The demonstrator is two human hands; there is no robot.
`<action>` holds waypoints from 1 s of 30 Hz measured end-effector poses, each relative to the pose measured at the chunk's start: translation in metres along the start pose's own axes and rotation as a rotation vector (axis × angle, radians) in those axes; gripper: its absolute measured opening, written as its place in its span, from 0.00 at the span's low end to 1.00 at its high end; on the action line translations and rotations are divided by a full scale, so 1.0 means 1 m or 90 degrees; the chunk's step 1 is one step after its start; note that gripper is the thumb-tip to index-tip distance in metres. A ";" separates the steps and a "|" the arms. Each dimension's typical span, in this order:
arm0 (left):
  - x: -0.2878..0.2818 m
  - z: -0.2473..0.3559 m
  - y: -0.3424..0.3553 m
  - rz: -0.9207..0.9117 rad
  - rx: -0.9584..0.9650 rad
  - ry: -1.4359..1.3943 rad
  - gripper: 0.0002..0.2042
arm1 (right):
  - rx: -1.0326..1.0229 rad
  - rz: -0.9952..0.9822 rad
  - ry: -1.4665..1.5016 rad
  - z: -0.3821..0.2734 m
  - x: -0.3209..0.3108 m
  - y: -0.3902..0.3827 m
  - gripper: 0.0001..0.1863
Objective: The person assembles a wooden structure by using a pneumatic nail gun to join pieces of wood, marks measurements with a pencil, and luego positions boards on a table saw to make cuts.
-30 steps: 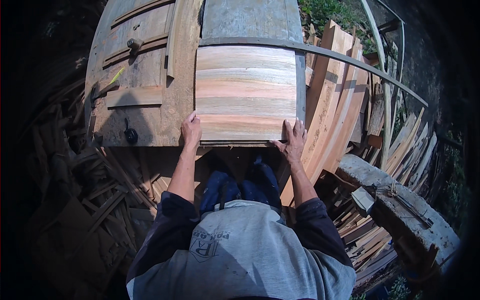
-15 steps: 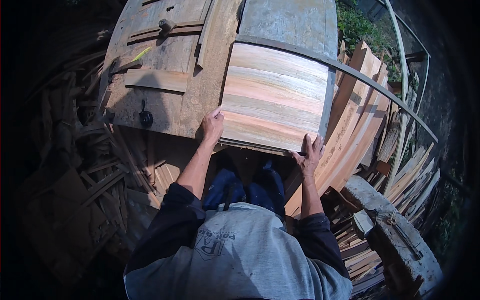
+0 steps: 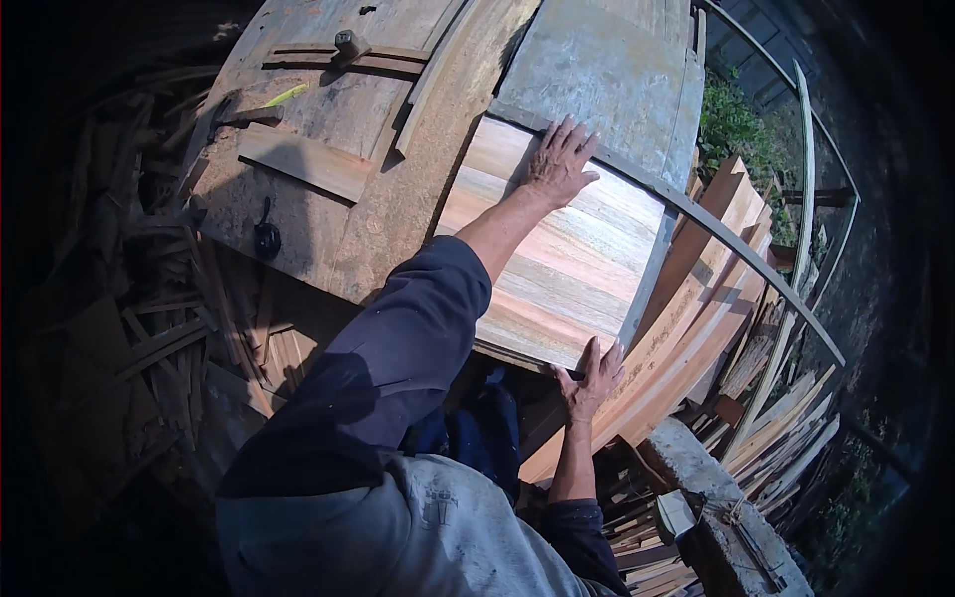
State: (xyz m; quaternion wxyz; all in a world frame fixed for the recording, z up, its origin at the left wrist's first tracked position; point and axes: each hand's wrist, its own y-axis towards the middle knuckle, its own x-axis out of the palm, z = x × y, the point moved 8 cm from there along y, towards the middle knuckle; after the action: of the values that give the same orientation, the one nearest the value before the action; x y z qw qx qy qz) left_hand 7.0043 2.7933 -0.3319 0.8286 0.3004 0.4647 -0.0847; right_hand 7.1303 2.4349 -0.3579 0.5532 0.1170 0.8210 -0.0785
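Note:
A square panel of pink, cream and grey wooden strips (image 3: 562, 254) lies flat on the workbench in front of me. My left hand (image 3: 562, 164) reaches across it to the far side. Its fingers are stretched out over the panel's far edge and the long thin grey bar (image 3: 676, 194) running along that edge. At the near right corner is my right hand (image 3: 594, 378), its fingers spread on the panel and its thumb by the near edge. Neither hand is closed around anything.
On the left of the workbench (image 3: 358, 244) lie a hammer (image 3: 348, 45), a loose board (image 3: 303, 159) and a small black object (image 3: 267, 239). Long planks (image 3: 686, 298) lean at the right, near a concrete block (image 3: 731, 507). Scrap wood (image 3: 164, 343) is piled at the left.
My left hand has left the panel's near left corner and moved to its far edge, opening out. The right hand stays at the near right corner. The whole view has tilted.

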 end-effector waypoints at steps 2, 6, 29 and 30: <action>0.026 -0.005 0.015 -0.116 -0.027 0.024 0.30 | 0.001 0.006 -0.017 0.002 0.000 -0.004 0.51; 0.045 -0.011 0.027 -0.145 -0.032 0.011 0.24 | -0.047 0.053 0.006 0.004 0.003 0.003 0.50; 0.112 -0.069 0.112 -0.115 -0.050 0.031 0.21 | -0.021 0.029 0.064 0.018 0.017 0.115 0.55; 0.114 -0.068 0.114 -0.104 -0.048 0.038 0.20 | -0.025 0.030 0.066 0.015 0.016 0.117 0.55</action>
State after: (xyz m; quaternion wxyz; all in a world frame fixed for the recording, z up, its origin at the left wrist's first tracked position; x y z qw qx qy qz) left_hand 7.0661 2.9403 -0.4040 0.8156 0.2327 0.5147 -0.1252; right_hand 7.1707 2.5449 -0.3784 0.5138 0.1290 0.8470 -0.0431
